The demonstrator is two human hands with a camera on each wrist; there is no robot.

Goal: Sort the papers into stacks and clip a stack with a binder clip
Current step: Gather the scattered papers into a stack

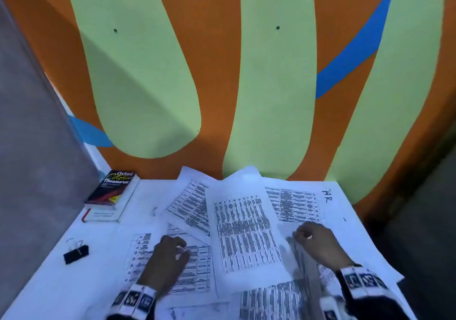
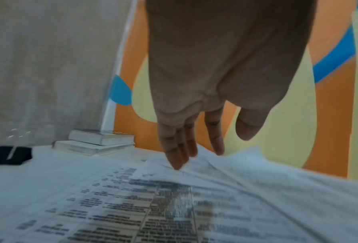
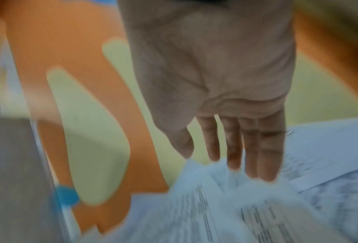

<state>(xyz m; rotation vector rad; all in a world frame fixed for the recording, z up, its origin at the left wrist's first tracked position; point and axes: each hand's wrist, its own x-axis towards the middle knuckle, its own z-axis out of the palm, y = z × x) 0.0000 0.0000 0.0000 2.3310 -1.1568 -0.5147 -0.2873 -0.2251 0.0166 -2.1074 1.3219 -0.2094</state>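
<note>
Left hand (image 1: 167, 258) and right hand (image 1: 318, 243) press straight fingers (image 2: 176, 157) on loose sheets (image 1: 244, 228) right of the thesaurus (image 1: 112, 189); a hasty sweep could crumple or scatter them.

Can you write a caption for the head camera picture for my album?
Left hand and right hand touch scattered printed sheets on a white table, near a thesaurus and binder clip.
</note>
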